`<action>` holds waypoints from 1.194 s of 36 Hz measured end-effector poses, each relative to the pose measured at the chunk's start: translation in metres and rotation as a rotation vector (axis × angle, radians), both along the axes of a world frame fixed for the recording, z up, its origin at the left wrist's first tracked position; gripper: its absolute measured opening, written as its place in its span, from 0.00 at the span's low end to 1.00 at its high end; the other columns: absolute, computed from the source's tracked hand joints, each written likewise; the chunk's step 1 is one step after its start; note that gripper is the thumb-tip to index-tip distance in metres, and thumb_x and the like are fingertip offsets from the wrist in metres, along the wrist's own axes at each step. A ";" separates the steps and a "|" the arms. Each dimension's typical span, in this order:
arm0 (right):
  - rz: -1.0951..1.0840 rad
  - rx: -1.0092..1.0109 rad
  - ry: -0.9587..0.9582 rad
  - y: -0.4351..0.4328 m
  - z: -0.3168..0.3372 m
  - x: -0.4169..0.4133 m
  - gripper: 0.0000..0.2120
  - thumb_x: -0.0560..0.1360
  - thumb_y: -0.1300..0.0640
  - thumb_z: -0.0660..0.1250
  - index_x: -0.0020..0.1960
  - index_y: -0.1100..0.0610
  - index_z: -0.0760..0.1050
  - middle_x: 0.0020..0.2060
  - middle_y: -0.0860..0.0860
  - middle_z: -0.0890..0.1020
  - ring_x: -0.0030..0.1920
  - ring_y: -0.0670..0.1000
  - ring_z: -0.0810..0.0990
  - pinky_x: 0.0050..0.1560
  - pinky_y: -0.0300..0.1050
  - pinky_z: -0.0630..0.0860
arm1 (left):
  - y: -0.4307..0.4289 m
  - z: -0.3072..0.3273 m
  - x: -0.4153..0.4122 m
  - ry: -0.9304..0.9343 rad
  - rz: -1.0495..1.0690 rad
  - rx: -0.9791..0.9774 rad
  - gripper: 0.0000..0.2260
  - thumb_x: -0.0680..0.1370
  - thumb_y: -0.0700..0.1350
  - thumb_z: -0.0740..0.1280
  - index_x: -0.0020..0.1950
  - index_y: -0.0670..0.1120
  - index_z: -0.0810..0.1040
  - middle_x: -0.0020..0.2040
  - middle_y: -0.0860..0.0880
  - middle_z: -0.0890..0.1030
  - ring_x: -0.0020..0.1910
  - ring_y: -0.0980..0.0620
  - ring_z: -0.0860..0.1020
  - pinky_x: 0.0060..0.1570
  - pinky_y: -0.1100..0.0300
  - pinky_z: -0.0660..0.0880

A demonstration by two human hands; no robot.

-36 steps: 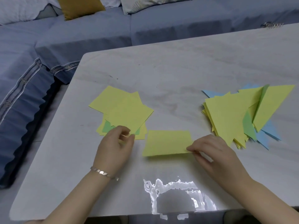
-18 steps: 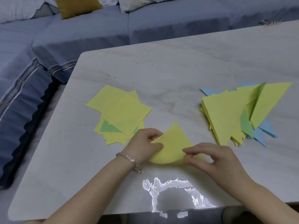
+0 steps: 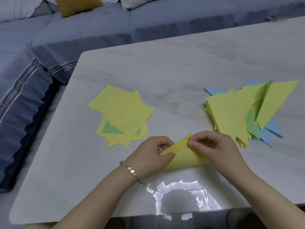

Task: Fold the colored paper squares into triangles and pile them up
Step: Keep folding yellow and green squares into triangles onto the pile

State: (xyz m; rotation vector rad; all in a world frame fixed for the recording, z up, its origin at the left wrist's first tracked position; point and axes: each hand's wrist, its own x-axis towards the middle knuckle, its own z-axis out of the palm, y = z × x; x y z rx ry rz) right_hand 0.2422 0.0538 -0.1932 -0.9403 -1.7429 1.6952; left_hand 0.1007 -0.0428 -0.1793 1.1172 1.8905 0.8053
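Observation:
A yellow paper square (image 3: 183, 157) is bent over on itself into a loose triangle shape near the table's front edge. My left hand (image 3: 148, 156) pinches its left corner. At the upper tip my right hand (image 3: 212, 147) pinches the two corners together. To the left lies a stack of flat squares (image 3: 122, 113), mostly yellow with a green one showing. On the right sits the pile of folded triangles (image 3: 237, 113), yellow on top, green and blue beneath.
The work lies on a pale marble table (image 3: 181, 66) with a rounded left corner. A blue sofa (image 3: 66, 38) runs behind and along the left side. A small metal object (image 3: 275, 19) lies at the far right edge.
My left hand left the flat stack and took the sheet's left corner. The flat sheet was bent over, and my right hand rose to bring its corners together at the top.

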 end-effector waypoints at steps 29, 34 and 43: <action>-0.128 0.072 0.013 -0.003 0.010 0.006 0.13 0.66 0.65 0.74 0.41 0.47 0.80 0.34 0.44 0.83 0.34 0.43 0.77 0.38 0.26 0.72 | 0.015 0.004 0.021 -0.174 0.478 0.386 0.14 0.69 0.36 0.73 0.37 0.56 0.80 0.27 0.59 0.78 0.28 0.65 0.74 0.35 0.76 0.70; -0.117 0.130 -0.036 -0.005 0.010 0.007 0.14 0.66 0.64 0.74 0.40 0.45 0.79 0.32 0.34 0.81 0.37 0.33 0.78 0.39 0.23 0.69 | 0.013 0.001 0.023 -0.086 0.448 0.387 0.16 0.69 0.37 0.73 0.36 0.60 0.78 0.32 0.66 0.79 0.35 0.64 0.75 0.40 0.74 0.71; -0.126 0.125 -0.024 -0.006 0.011 0.007 0.14 0.66 0.66 0.73 0.38 0.46 0.80 0.27 0.38 0.80 0.31 0.36 0.77 0.36 0.24 0.69 | 0.011 0.004 0.027 -0.141 0.494 0.396 0.14 0.67 0.36 0.74 0.35 0.56 0.80 0.28 0.62 0.80 0.31 0.65 0.76 0.36 0.77 0.69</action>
